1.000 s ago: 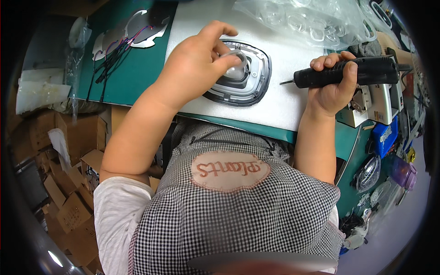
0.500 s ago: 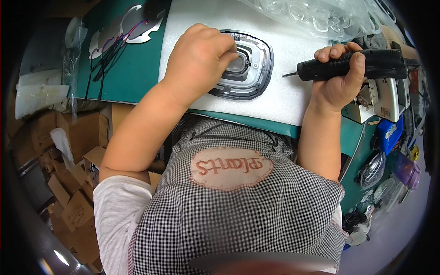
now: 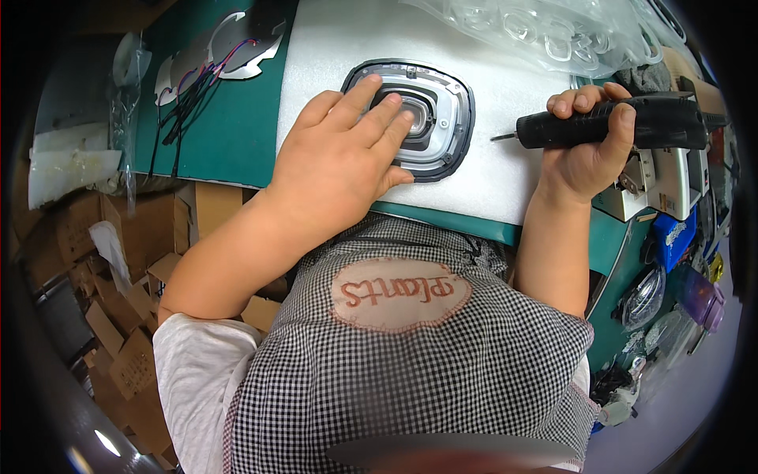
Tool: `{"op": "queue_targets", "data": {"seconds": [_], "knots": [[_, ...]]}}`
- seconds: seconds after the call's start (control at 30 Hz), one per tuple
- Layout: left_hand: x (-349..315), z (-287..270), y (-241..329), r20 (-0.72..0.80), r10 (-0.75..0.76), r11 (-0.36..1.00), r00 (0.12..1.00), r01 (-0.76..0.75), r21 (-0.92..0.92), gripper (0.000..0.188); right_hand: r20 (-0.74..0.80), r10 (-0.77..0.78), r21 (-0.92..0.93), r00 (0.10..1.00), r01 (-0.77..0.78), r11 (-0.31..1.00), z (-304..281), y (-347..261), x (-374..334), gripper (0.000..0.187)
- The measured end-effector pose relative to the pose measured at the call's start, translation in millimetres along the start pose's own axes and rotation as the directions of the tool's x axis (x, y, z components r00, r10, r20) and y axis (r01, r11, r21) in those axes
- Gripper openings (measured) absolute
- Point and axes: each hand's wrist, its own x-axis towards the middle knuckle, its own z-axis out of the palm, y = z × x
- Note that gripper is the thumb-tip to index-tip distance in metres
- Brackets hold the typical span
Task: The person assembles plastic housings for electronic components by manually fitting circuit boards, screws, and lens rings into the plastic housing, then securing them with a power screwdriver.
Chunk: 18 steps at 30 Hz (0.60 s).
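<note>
A rounded oblong housing (image 3: 454,122) with a dark rim, silvery inner rings and a round centre lies on a white foam sheet (image 3: 493,186). My left hand (image 3: 343,150) rests over its left side, fingers spread, with fingertips on the inner rings and the thumb at the near rim. The part under my palm is hidden. In my right hand (image 3: 584,150) is a black electric screwdriver (image 3: 616,125), fingers wrapped round its body. It lies nearly level, its thin bit pointing left toward the housing but well apart from it.
Black cables (image 3: 185,99) with coloured ends and a cut grey-white sheet (image 3: 249,51) lie on the green mat (image 3: 233,130). At the back right is a clear bag of transparent rings (image 3: 545,31). A white device (image 3: 671,186) and a blue bin (image 3: 675,241) stand right. Cardboard boxes (image 3: 130,332) fill the lower left.
My left hand has gone from a pinch above the housing's upper left to lying spread over its left side. The housing has shifted slightly nearer. My right hand keeps holding the screwdriver.
</note>
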Motion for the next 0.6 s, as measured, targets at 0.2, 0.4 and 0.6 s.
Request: {"op": "queue_targets", "data": {"seconds": [0.2, 0.4, 0.6], "knots": [[5, -3, -5, 0.14, 0.101, 0.993, 0.985, -0.108, 0.042, 0.059, 0.022, 0.013, 0.033, 1.0, -0.013, 0.999, 1, 0, 0, 0.032], [6, -4, -9, 0.128, 0.153, 0.988, 0.98, -0.151, -0.022, 0.052, 0.073, 0.058, -0.036, 0.996, -0.055, 0.998, -1, -4, -6, 0.033], [13, -39, -37, -0.427, 0.07, 0.962, 0.902, -0.174, -0.211, 0.03, 0.075, 0.017, -0.051, 0.997, -0.014, 0.999, -3, -1, -8, 0.032]]}}
